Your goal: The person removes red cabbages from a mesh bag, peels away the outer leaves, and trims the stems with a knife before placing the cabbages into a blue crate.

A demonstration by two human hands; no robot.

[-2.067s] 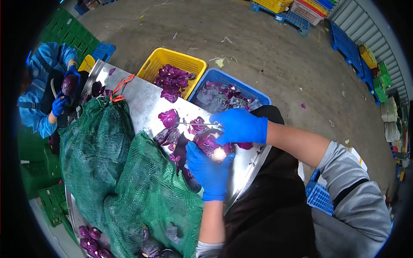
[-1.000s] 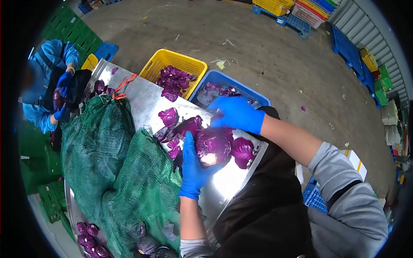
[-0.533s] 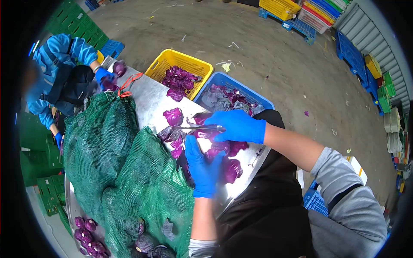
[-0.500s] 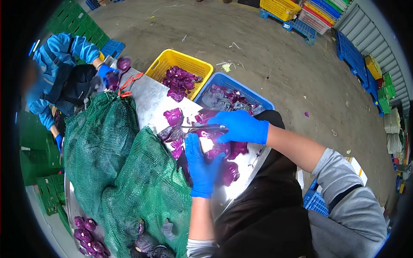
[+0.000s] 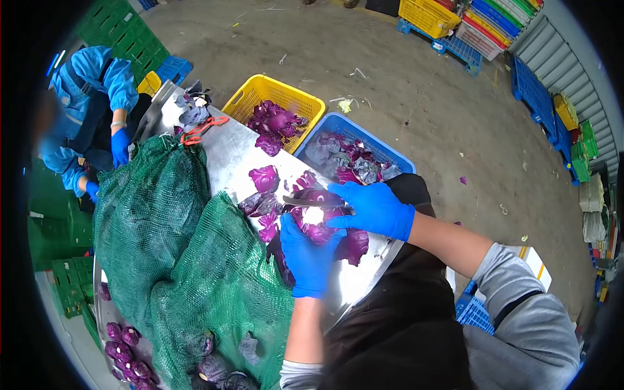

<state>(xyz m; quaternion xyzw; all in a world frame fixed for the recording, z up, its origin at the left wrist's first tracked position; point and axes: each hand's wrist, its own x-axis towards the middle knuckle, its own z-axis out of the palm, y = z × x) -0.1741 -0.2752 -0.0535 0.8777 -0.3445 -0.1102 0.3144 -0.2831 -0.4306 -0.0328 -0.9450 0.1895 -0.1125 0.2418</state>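
My right hand (image 5: 374,209), in a blue glove, grips a knife (image 5: 309,203) whose blade lies across a purple cabbage (image 5: 318,229). Its handle is mostly hidden in the fingers. Below, my left hand (image 5: 307,257), also gloved in blue, holds the near side of the cabbage with the thumb spread. Loose purple leaves (image 5: 265,179) lie on the metal table (image 5: 234,156) beside the cabbage. A green mesh sack (image 5: 221,286) is just left of my left hand.
A yellow crate (image 5: 276,81) and a blue crate (image 5: 374,138) with leaves adjoin the table's far edge. A co-worker in blue (image 5: 88,97) stands at the far left. Small cabbages (image 5: 123,354) lie at the lower left.
The knife and my right hand have moved slightly down and right over the cabbage. The co-worker's gloved hand has drawn back from the table's far end, where a purple cabbage was.
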